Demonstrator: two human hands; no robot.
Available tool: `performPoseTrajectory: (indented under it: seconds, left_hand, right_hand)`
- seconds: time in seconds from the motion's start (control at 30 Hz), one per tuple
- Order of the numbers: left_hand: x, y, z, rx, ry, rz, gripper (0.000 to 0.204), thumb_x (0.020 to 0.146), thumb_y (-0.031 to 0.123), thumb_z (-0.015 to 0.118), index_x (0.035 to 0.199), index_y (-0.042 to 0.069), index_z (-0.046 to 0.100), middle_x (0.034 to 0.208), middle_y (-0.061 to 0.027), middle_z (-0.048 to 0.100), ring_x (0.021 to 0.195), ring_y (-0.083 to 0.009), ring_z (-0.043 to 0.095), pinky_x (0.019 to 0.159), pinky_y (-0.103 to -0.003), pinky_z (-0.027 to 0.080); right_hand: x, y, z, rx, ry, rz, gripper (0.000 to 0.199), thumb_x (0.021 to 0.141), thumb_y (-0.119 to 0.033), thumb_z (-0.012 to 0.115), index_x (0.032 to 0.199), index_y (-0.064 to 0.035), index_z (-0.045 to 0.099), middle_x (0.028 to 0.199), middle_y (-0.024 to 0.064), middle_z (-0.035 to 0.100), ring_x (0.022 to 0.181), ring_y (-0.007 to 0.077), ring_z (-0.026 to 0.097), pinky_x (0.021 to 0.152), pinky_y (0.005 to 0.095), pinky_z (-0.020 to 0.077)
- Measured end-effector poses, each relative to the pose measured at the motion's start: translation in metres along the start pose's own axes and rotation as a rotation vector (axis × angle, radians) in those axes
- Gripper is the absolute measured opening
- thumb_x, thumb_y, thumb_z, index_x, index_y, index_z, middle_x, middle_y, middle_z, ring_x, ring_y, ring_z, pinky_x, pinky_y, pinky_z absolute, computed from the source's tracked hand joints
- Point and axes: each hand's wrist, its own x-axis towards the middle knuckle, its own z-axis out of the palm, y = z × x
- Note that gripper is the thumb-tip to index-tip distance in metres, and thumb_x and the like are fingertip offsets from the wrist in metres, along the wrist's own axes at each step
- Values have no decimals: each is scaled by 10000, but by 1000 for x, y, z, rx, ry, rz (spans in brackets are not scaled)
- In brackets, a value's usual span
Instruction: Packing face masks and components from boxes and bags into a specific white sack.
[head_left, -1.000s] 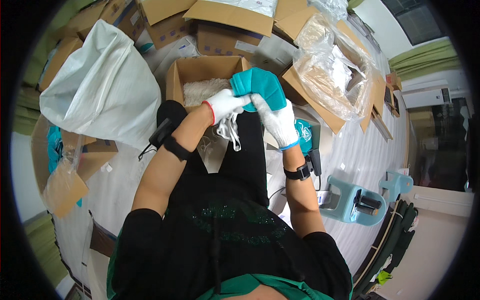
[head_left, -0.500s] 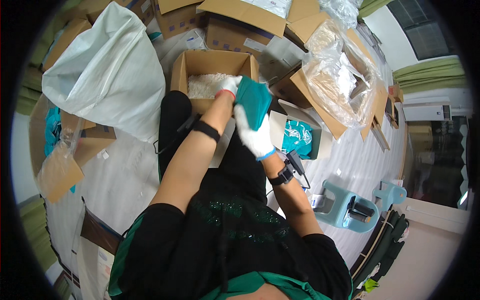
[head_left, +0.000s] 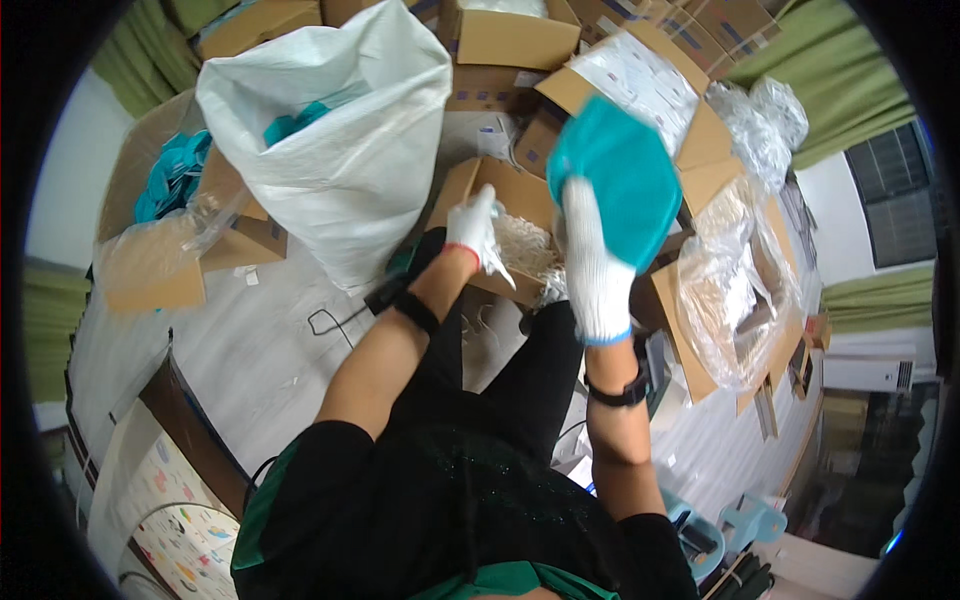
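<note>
Inside open cardboard box (head_left: 520, 186), loose white strands (head_left: 524, 243)

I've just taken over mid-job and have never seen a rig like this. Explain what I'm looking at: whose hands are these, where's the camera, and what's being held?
There is no machine here: a person is working with two gloved hands. The picture comes from a wide fisheye camera on their head, looking down, so straight edges bend near the rim, and left is the person's left.

The right hand holds a teal cloth piece, blurred. The left hand is by an open cardboard box containing white strands; whether it grips anything is unclear.

On the pale floor, to the left, stands a large white sack with teal cloth visible inside. More cardboard boxes stand around.
</note>
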Motion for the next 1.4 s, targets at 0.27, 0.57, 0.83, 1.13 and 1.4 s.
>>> performPoseTrajectory:
  seconds: [0.27,0.57,0.83,1.13,1.4]
  left_hand:
    - [-31,-22,-34,-28,-111,-138,405,885,449,648,735,75,604,489,3,396,349,-135,397,336,-294,283]
    - [-27,63,-9,-134,-490,-73,511,964,554,484,951,57,598,548,47,380,420,-111,382,394,-281,323]
    - [-22,59,63,-170,-539,-129,441,1010,446,464,1001,26,597,562,33,397,410,-112,397,392,-264,355]
    - [5,23,91,83,-579,-222,304,1001,349,502,964,63,598,643,-8,534,523,-164,558,484,-294,478]
    - [24,-7,61,603,-319,179,385,959,395,563,1061,28,616,970,-91,665,805,-169,645,685,-311,529]
  right_hand:
    - [111,-43,132,182,-734,356,264,889,-324,681,822,-72,642,628,-39,519,520,66,438,487,217,336]
    - [39,98,10,90,-227,281,306,987,-226,570,1175,10,620,1011,52,665,914,116,598,840,260,474]
    - [1,117,-28,417,-483,464,341,923,-201,669,1200,-10,613,1101,25,649,988,91,569,897,263,447]
    - [-15,120,-76,644,-548,843,208,934,-125,627,1068,34,630,878,51,673,728,131,634,670,289,526]
    - [-13,121,-87,1190,48,702,94,967,-93,508,1032,-25,515,860,123,585,768,302,622,752,446,572]
